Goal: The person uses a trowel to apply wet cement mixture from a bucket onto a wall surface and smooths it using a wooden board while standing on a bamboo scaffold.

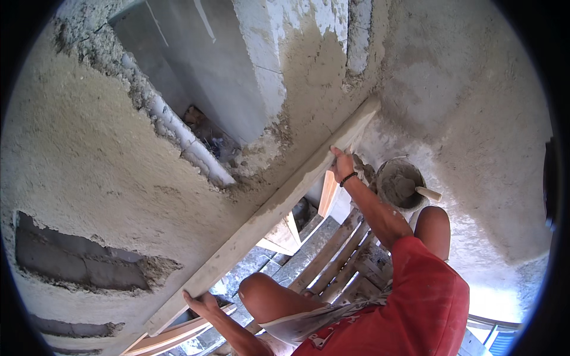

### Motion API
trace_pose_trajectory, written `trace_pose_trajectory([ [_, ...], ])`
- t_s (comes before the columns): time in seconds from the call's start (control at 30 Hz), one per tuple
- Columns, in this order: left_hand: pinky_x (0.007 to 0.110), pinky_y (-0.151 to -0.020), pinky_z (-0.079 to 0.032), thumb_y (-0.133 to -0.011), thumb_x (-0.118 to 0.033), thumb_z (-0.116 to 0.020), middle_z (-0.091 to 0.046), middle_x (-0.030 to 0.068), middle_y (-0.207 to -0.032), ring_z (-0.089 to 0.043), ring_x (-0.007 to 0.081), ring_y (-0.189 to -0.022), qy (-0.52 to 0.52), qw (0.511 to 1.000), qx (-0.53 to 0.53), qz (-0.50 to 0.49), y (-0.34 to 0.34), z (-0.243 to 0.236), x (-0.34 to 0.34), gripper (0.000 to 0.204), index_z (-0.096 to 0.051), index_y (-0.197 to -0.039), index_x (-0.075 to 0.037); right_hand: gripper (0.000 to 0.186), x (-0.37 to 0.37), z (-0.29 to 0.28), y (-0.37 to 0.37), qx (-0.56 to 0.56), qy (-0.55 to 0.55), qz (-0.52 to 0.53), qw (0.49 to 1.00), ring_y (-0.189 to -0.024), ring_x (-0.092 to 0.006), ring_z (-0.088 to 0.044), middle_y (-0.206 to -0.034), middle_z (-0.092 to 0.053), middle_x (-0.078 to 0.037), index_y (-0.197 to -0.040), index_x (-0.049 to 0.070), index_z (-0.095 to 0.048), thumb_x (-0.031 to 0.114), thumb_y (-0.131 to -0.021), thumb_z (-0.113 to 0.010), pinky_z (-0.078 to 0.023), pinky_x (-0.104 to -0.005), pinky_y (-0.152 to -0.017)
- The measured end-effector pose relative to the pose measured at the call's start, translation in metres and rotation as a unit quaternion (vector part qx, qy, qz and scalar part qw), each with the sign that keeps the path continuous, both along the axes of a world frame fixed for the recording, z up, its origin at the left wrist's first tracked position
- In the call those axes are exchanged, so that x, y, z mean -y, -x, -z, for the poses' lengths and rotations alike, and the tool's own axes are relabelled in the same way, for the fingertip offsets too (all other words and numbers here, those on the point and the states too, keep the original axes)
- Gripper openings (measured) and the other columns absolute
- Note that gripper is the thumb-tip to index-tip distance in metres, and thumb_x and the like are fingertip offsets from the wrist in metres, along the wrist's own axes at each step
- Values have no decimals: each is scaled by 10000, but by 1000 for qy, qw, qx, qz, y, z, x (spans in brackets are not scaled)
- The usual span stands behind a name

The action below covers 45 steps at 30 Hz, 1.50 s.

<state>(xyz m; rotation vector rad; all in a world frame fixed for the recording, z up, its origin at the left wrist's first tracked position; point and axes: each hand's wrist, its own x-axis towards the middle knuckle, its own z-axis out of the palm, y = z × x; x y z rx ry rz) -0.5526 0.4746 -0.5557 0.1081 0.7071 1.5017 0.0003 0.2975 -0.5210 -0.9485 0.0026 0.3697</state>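
A long, mortar-smeared straightedge [261, 218] lies slantwise against the freshly plastered wall [101, 160], from the lower left to the upper right corner. My left hand [203, 304] is closed on its lower edge near the lower left end. Farther up, my right hand [342, 166], with a dark beaded bracelet at the wrist, grips the same edge near the other end. The fingertips of both hands are partly hidden by the straightedge. Right of my right forearm stands a bucket [387, 200] of grey mortar, with a trowel [428, 193] whose pale handle sticks out over the rim.
Wooden scaffold planks [325, 258] with gaps between them lie under my bent knees. A rough-edged opening [208, 77] breaks the wall above the straightedge, and a smaller recess [77, 258] sits at the left. A plastered side wall [475, 118] rises on the right.
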Motion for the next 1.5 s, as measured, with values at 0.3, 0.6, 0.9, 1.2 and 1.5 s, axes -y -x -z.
trace_pose_trajectory([
  [0.3,448,-1026,-351,-878,-240,-560,-517,154,-1255,-484,300,-1149,18,999,3,-29,-13,-18,5,428,-497,-1204,29,371,-2,-6,-4,-5,18,-6,1000,-947,-299,-617,-1100,-576,-140,-1194,33,-444,110,-856,-576,-555,-506,-735],
  [0.6,485,-1032,-330,-894,-272,-543,-491,151,-1287,-471,314,-1169,16,999,-30,-26,-19,-55,11,455,-470,-1245,8,456,-3,-24,-6,8,31,0,999,-882,-268,-635,-1053,-581,-115,-1233,52,-376,122,-835,-588,-575,-450,-658],
  [0.9,544,-1036,-306,-885,-235,-538,-468,175,-1315,-427,346,-1221,23,1000,10,-16,-8,-60,2,464,-456,-1267,16,365,-4,-70,-6,47,64,34,996,-810,-217,-601,-962,-577,-110,-1077,32,-459,144,-781,-642,-524,-369,-556],
  [1.2,538,-1017,-317,-868,-213,-565,-487,176,-1283,-456,340,-1181,57,998,33,-12,-19,-61,7,448,-474,-1236,24,369,-5,-82,-15,51,62,38,996,-780,-254,-625,-952,-570,-137,-1055,5,-402,127,-795,-634,-546,-379,-531],
  [1.5,528,-1000,-327,-859,-218,-575,-520,146,-1250,-481,323,-1150,64,998,2,-24,-17,-83,2,407,-514,-1207,-17,453,-5,-121,-21,94,61,18,994,-816,-252,-598,-1003,-528,-143,-1089,-5,-379,184,-781,-654,-530,-388,-578],
])
